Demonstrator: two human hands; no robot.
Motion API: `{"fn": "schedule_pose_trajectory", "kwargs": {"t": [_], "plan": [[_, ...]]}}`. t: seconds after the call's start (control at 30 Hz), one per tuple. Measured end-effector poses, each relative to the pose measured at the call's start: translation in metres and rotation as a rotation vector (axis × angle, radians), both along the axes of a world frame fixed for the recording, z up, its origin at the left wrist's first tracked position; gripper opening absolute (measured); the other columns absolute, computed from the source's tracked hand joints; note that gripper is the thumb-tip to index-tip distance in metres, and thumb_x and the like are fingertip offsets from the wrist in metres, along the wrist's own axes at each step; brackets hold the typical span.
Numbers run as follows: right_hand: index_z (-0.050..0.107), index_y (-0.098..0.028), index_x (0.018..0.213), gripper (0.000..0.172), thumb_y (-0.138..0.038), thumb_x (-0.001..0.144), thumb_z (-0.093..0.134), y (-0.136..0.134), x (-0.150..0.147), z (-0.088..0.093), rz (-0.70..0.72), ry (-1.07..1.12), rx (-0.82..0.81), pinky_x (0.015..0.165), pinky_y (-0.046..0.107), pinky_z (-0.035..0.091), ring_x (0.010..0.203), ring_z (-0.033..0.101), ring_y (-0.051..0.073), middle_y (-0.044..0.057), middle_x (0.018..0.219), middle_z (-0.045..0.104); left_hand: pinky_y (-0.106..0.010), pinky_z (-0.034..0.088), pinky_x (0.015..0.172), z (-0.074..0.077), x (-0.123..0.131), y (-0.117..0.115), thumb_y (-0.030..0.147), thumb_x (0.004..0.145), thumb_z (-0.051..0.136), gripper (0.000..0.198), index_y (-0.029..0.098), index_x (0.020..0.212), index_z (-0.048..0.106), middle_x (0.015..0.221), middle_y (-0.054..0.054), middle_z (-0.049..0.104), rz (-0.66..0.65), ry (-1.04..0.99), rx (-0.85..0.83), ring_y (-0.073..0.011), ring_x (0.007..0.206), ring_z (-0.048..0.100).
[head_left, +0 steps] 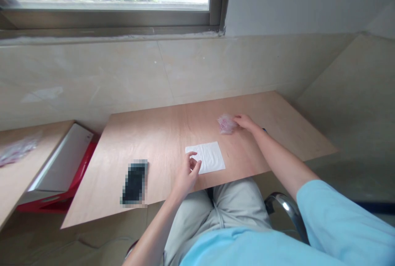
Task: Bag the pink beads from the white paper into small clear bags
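A white square sheet, like a tissue or cloth, [212,157] lies flat near the front edge of the wooden table [160,134]. Over its left edge is my left hand [191,168], fingers curled but apart, with nothing visible between them. Farther back, my right hand [243,122] reaches to a small clear plastic bag with pinkish contents [226,124]. The fingertips of that hand are at the bag's right side; whether they grip it is too small to tell.
A pixelated dark phone-like object [135,183] lies at the table's left. A small dark item [264,130] sits behind my right forearm. Another table [18,175] at far left bears a plastic bag [20,149]. Wall and window stand behind.
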State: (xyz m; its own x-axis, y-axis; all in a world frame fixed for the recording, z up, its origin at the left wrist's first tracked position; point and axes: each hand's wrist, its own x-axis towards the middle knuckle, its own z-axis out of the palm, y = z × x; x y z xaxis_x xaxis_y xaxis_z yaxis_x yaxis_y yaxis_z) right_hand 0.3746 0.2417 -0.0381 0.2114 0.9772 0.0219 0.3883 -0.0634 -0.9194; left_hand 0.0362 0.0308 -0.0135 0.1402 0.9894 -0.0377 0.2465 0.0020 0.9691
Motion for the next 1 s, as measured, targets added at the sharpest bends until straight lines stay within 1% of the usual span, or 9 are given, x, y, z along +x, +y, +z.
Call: {"fn": "schedule_pose_trajectory", "kwargs": {"t": [0.2,0.37,0.43,0.57,0.67,0.77,0.83,0.9,1.0], "plan": [[0.071,-0.018,0.092,0.021,-0.035,0.080,0.069,-0.017,0.018,0.005,-0.054,0.050,-0.066,0.057,0.031,0.047,0.072,0.064,0.022,0.014,0.084,0.070,-0.026,0.042,0.061,0.002,-0.001,-0.002,0.043,0.097,0.051,0.028,0.022,0.113,0.059,0.072,0.002,0.057,-0.030,0.087,0.013,-0.0149,0.064,0.056],[0.069,-0.019,0.099,0.025,-0.037,0.085,0.059,-0.064,0.008,0.009,-0.040,0.134,-0.026,0.057,0.029,0.047,0.066,0.062,0.017,0.011,0.087,0.071,-0.028,0.047,0.065,-0.001,-0.003,-0.006,0.031,0.100,0.039,0.029,0.022,0.113,0.064,0.077,-0.002,0.065,-0.131,0.146,0.041,-0.0166,0.069,0.061],[0.069,-0.019,0.101,0.026,-0.036,0.086,0.058,-0.094,-0.011,0.009,0.107,0.268,-0.014,0.060,0.029,0.048,0.066,0.062,0.016,0.009,0.086,0.071,-0.029,0.050,0.066,-0.005,-0.002,-0.007,0.023,0.098,0.038,0.033,0.022,0.117,0.064,0.085,-0.004,0.067,-0.155,0.140,0.064,-0.0171,0.075,0.063],[0.069,-0.019,0.107,0.028,-0.034,0.086,0.060,-0.159,-0.066,0.011,0.434,0.474,-0.145,0.068,0.032,0.054,0.082,0.070,0.020,0.010,0.099,0.073,-0.031,0.055,0.073,-0.005,0.004,-0.012,0.015,0.092,0.040,0.036,0.021,0.114,0.068,0.104,-0.009,0.069,-0.175,0.093,0.107,-0.0205,0.095,0.066],[0.062,-0.023,0.127,0.043,-0.035,0.086,0.069,-0.195,-0.105,0.019,0.562,0.523,-0.168,0.076,0.034,0.057,0.100,0.069,0.022,0.011,0.124,0.066,-0.035,0.057,0.082,0.008,0.009,-0.018,0.025,0.096,0.047,0.033,0.022,0.123,0.065,0.126,-0.011,0.066,-0.196,0.022,0.084,-0.0244,0.114,0.062],[0.049,-0.028,0.144,0.062,-0.041,0.088,0.072,-0.217,-0.129,0.030,0.820,0.626,-0.238,0.095,0.040,0.054,0.122,0.059,0.025,0.012,0.146,0.051,-0.042,0.052,0.100,0.026,0.012,-0.026,0.039,0.098,0.052,0.044,0.026,0.140,0.055,0.142,-0.010,0.058,-0.227,-0.087,0.031,-0.0273,0.128,0.056],[0.041,-0.028,0.150,0.072,-0.048,0.088,0.072,-0.226,-0.137,0.033,0.882,0.721,-0.300,0.101,0.044,0.051,0.130,0.053,0.027,0.013,0.150,0.045,-0.047,0.041,0.114,0.033,0.014,-0.033,0.046,0.099,0.051,0.048,0.028,0.143,0.053,0.148,-0.008,0.054,-0.271,-0.129,-0.034,-0.0286,0.136,0.049],[0.037,-0.029,0.153,0.080,-0.055,0.086,0.073,-0.233,-0.142,0.033,0.875,0.827,-0.361,0.102,0.048,0.050,0.133,0.051,0.029,0.015,0.153,0.041,-0.049,0.033,0.119,0.034,0.016,-0.040,0.052,0.100,0.045,0.049,0.029,0.144,0.054,0.154,-0.007,0.048,-0.331,-0.173,-0.120,-0.0295,0.143,0.042],[0.036,-0.031,0.152,0.089,-0.061,0.079,0.077,-0.241,-0.147,0.027,0.874,0.955,-0.439,0.101,0.053,0.050,0.132,0.052,0.033,0.017,0.157,0.034,-0.049,0.039,0.115,0.024,0.021,-0.048,0.057,0.101,0.036,0.053,0.029,0.143,0.053,0.154,-0.008,0.046,-0.364,-0.246,-0.237,-0.0303,0.144,0.040]]}}
